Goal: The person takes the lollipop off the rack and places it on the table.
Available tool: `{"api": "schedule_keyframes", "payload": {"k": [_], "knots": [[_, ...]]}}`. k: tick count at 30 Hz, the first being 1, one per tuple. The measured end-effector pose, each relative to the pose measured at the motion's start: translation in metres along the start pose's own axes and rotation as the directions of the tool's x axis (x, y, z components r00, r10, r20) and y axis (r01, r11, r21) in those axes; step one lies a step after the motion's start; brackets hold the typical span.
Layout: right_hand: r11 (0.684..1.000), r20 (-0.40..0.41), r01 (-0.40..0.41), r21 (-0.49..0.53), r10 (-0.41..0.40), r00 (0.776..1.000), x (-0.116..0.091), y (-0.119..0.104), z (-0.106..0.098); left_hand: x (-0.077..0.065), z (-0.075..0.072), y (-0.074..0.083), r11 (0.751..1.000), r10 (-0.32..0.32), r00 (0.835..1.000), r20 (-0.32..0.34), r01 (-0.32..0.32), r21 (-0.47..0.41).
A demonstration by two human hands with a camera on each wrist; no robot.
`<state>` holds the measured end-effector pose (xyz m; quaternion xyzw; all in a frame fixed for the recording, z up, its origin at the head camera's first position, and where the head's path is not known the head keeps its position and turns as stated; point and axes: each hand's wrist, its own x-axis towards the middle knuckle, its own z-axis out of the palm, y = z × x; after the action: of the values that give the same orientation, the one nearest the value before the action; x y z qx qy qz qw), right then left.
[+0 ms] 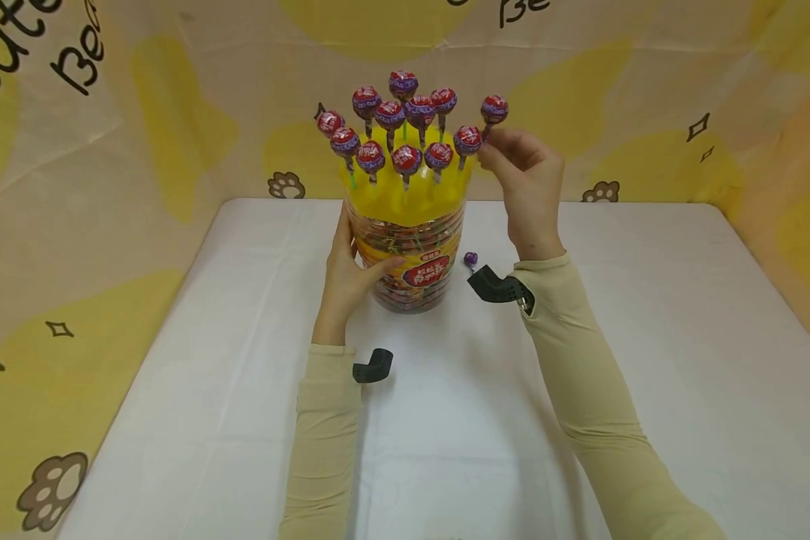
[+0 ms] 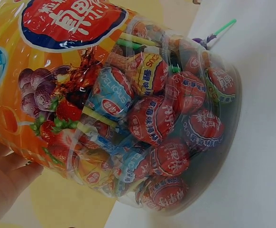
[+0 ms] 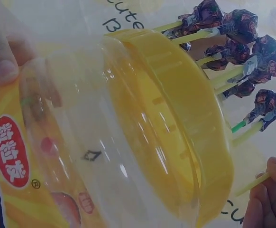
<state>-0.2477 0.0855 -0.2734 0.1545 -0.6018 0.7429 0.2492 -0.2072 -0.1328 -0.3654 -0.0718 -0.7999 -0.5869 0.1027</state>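
Note:
A clear plastic candy jar (image 1: 405, 244) packed with wrapped lollipops (image 2: 153, 118) stands upright on the table. Several red-and-purple lollipops (image 1: 406, 160) poke up by their sticks from its yellow lid (image 1: 405, 204). My left hand (image 1: 347, 274) grips the jar's left side, thumb across the front label. At the lid's right edge, my right hand (image 1: 529, 180) pinches the stick (image 3: 253, 184) of one lollipop (image 1: 494, 109), its head up. The stick's lower end comes right to the lid in the right wrist view.
One purple-wrapped lollipop (image 1: 470, 259) with a green stick (image 2: 225, 27) lies on the white tabletop (image 1: 243, 315), right of the jar's base. A yellow printed cloth (image 1: 580, 90) hangs behind and at both sides of the table. Each wrist carries a black camera mount (image 1: 373, 366).

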Motion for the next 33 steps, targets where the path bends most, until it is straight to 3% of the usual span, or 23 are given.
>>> {"api": "schedule_keyframes", "payload": {"k": [18, 33], "knots": [[0.995, 0.032, -0.098, -0.024, 0.099, 0.995, -0.011, 0.008, -0.021, 0.000, 0.000, 0.000, 1.000, -0.006, 1.000, 0.002, 0.006, -0.009], [0.966, 0.019, -0.253, -0.044, 0.254, 0.967, -0.027, 0.025, -0.049, 0.000, 0.000, 0.001, 1.000, -0.009, 1.000, -0.005, 0.009, 0.005]]}}
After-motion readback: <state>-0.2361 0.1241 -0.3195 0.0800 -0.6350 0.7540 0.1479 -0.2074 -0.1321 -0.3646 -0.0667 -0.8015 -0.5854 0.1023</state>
